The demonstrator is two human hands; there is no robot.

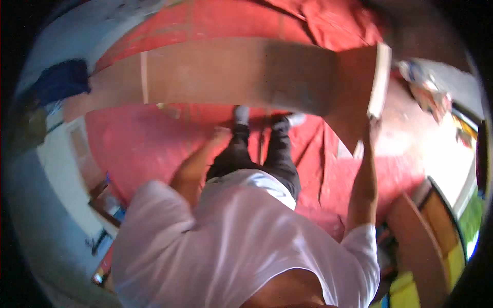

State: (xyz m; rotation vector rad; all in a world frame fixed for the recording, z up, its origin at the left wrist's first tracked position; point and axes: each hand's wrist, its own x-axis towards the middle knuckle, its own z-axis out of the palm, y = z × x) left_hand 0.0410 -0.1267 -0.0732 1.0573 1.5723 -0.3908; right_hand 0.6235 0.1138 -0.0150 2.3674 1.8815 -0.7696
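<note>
A long brown wooden board (215, 72) lies across the red sheet in front of my feet, with a thin pale strip (145, 77) across it toward the left. At its right end stands a brown wooden panel (354, 92) with a pale edge (380, 79). My right hand (374, 128) reaches forward with its fingers closed at the near end of that pale edge; the board hides part of the fingers. Lower than the long board and apart from it, my left hand (222, 134) is over the red sheet beside my leg. Motion smears its fingers.
A red sheet (128, 149) covers the floor. Plastic bags (429, 90) lie at the far right, dark blue cloth (64, 79) at the far left. Brown and yellow boards (418, 241) lean at the lower right. A small open box (108, 203) sits at the left.
</note>
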